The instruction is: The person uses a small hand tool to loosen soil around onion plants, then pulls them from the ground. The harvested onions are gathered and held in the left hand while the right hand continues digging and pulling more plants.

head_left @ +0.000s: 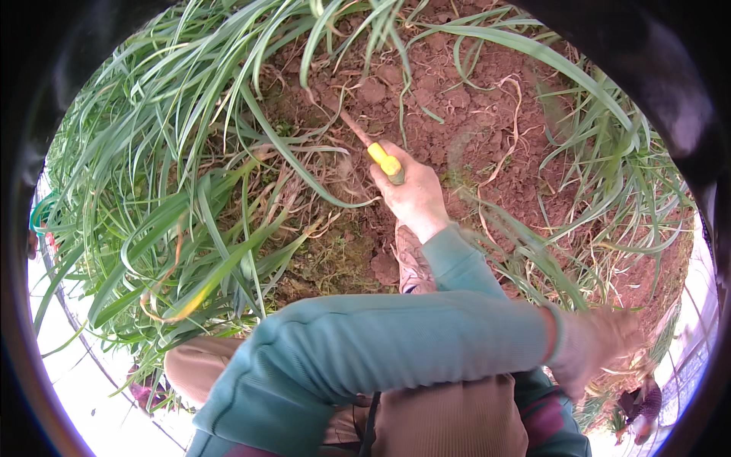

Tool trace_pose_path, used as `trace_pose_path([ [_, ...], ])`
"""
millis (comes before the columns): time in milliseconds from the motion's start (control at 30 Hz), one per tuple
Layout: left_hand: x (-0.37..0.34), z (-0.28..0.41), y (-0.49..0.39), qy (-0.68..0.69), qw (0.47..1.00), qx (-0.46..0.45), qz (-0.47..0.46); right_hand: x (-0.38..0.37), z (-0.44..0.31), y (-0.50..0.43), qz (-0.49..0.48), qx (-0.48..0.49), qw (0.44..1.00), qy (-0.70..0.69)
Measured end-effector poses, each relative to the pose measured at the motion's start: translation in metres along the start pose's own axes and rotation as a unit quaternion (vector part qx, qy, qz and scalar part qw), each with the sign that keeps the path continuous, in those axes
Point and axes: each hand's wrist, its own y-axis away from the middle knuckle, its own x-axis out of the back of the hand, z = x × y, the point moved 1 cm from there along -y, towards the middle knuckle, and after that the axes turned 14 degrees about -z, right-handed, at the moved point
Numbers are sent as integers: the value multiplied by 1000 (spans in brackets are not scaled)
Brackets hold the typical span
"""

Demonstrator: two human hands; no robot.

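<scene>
My right hand (416, 191) grips a small hand tool by its yellow handle (384, 159), which has a greenish butt end. From the handle a narrow, soil-coated shaft (357, 128) runs up and left to the reddish-brown soil (440, 85); its tip is hard to make out there. Crossing in front of my body, my left arm in a teal sleeve reaches to the lower right. There my left hand (597, 345) is motion-blurred beside dry stalks and grass, and whether it holds anything is unclear. Long green strap-like leaves (211, 85) arch close to the tool.
Dense leafy clumps (171, 228) fill the left side, and more long leaves (605, 171) stand on the right. Withered leaves (285, 183) lie at the left clump's base. My shoe (412, 260) is on the soil below my right hand. A person (641, 408) shows at the lower right rim.
</scene>
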Motion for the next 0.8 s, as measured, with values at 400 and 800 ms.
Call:
trace_pose_path([
  [400,272,-115,150,-68,848,497,173,151,-112,113,-15,-30,970,241],
  [800,482,-152,136,-514,712,463,124,164,-116,-48,247,178,798,519],
])
